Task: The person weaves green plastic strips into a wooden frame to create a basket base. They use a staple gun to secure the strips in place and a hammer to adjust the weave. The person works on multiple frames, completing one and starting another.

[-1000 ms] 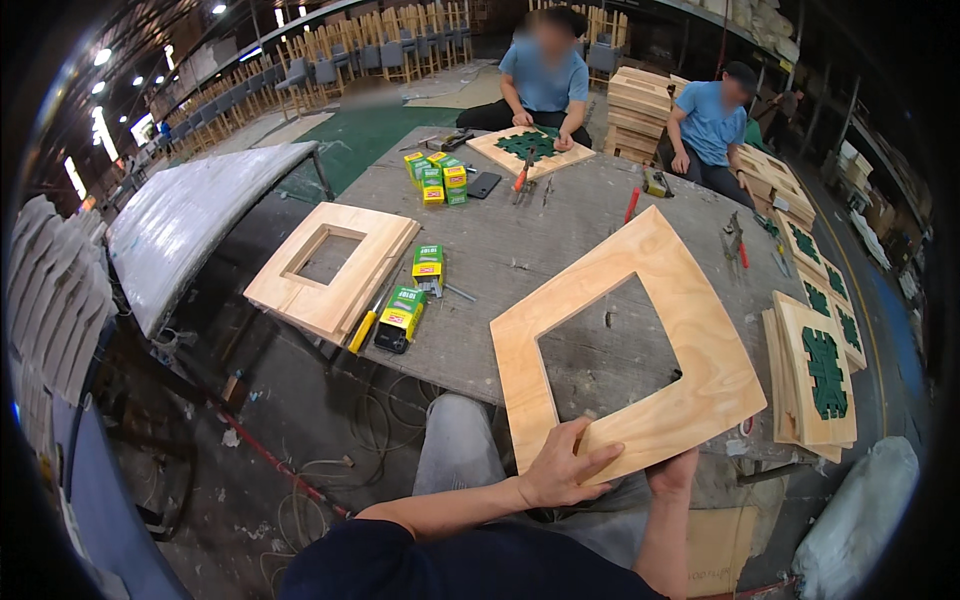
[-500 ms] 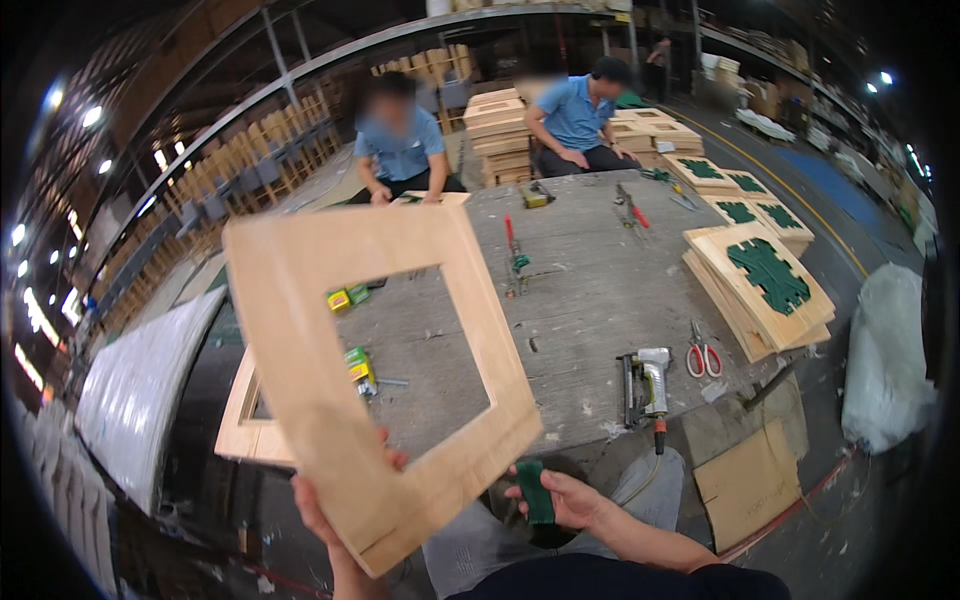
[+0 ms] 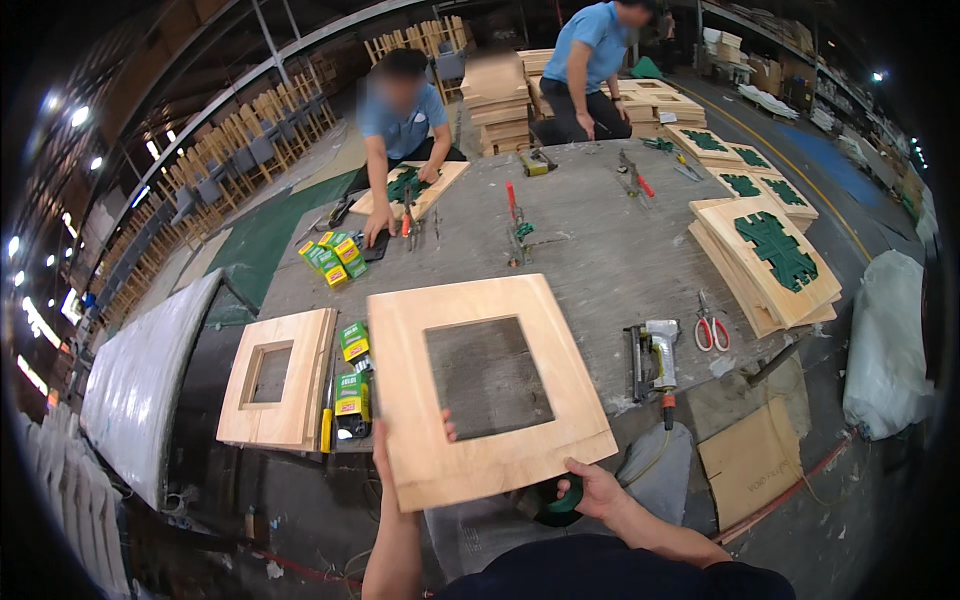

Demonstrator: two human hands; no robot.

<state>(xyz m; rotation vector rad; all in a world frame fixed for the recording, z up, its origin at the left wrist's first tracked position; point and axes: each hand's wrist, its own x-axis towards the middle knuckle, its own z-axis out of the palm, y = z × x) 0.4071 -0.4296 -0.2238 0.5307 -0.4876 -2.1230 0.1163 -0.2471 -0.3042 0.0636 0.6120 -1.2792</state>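
A pale square wooden frame with a square opening is tilted up before me over the table's near edge. My left hand grips its lower left side, with fingertips showing through the opening. At the lower right corner, my right hand has its thumb on or beside the frame's edge. Its curled fingers hold a dark green strip, partly hidden under the frame. Left of the frame lies a stack of similar wooden frames, next to green-and-yellow boxes and a yellow-handled tool.
A staple gun and red-handled scissors lie to the right on the grey table. Beyond are stacked frames with green webbing. Across the table a co-worker handles a webbed frame; another person is behind.
The wooden frame has moved right and turned more level. My right hand has come up to its corner with the green strip. One co-worker leans forward, reaching down; the other has risen.
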